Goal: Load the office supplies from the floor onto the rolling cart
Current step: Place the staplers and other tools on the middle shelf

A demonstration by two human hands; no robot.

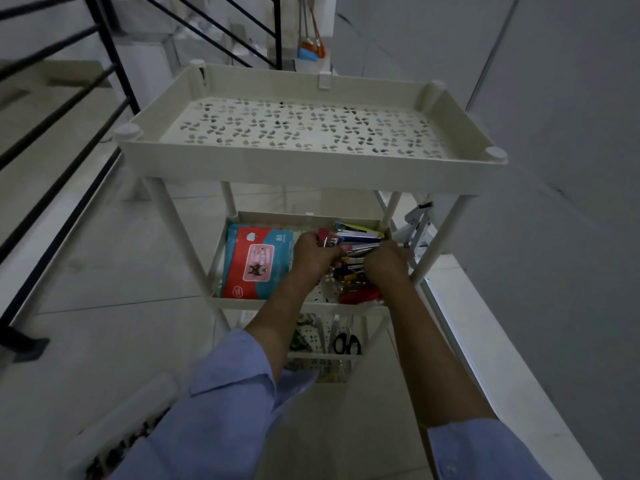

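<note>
On the middle tray (235, 304) of the rolling cart (311, 174), both hands were positioned over the contents. The left hand (313, 254) was curled round a small red stapler (325, 237), which was held near the centre of the tray. The right hand (386, 263) was seen from the back, its fingers bent down into a heap of staplers (358, 233) at the 3 o'clock side of the tray; whether anything was gripped by it could not be determined. A pack of wipes (256, 261) was laid flat at the 9 o'clock side of the same tray, just beside the left hand. A red item (360, 294) was lying at the 5 o'clock corner, just beside the right wrist. The top tray (311, 133), perforated with a petal pattern, was located at 12 o'clock from the hands. On the bottom tray (322, 356), black-handled scissors (346, 342) were visible between the two forearms. A long white holder (121, 417) was lying on the tiled floor (121, 254) at 7 o'clock from the cart, and a black stair railing (104, 39) was standing at 10 o'clock.
</note>
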